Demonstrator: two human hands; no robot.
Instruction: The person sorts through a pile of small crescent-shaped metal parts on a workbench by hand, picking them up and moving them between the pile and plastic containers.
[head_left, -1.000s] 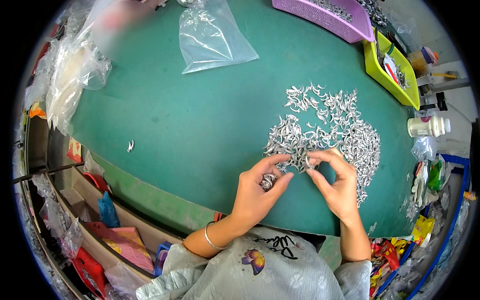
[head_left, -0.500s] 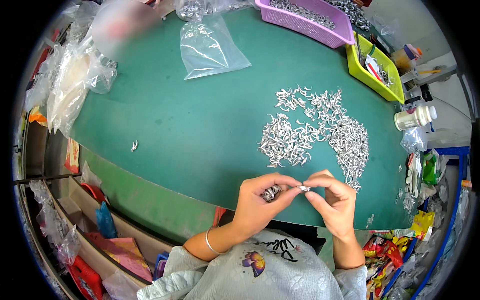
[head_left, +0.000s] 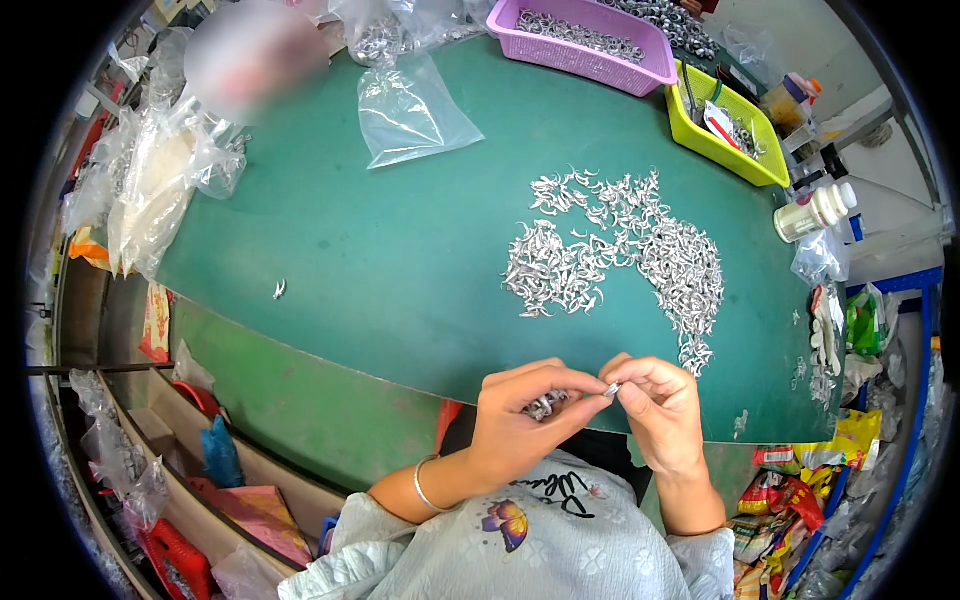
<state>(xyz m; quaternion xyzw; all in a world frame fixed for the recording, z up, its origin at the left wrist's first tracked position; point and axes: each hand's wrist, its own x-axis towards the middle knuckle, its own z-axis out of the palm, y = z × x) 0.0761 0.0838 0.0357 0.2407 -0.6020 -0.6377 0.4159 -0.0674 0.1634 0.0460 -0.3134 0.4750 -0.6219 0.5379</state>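
My left hand (head_left: 520, 415) is closed around several small silvery metal pieces (head_left: 545, 404), which show between its curled fingers. Its thumb and forefinger reach to one more small silver metal piece (head_left: 612, 390). Fingertips of my right hand (head_left: 660, 408) pinch that same piece, so both hands meet at it over the table's near edge. Beyond the hands, a spread pile of small curved silver metal pieces (head_left: 690, 275) lies on the green table (head_left: 380, 260). A smaller heap (head_left: 550, 272) adjoins it on the left. Far to the left, a few pieces (head_left: 279, 289) lie apart.
A purple basket (head_left: 585, 62) and a yellow-green basket (head_left: 722, 135) hold metal pieces at the far right. A white bottle (head_left: 815, 212) stands by the right edge. A clear plastic bag (head_left: 415, 115) lies at the back; more bags (head_left: 160, 190) crowd the left, near a blurred person.
The view has shifted a little, so the table's contents sit slightly differently in it. Both hands stay together at the small piece, which is tilted more upward now.
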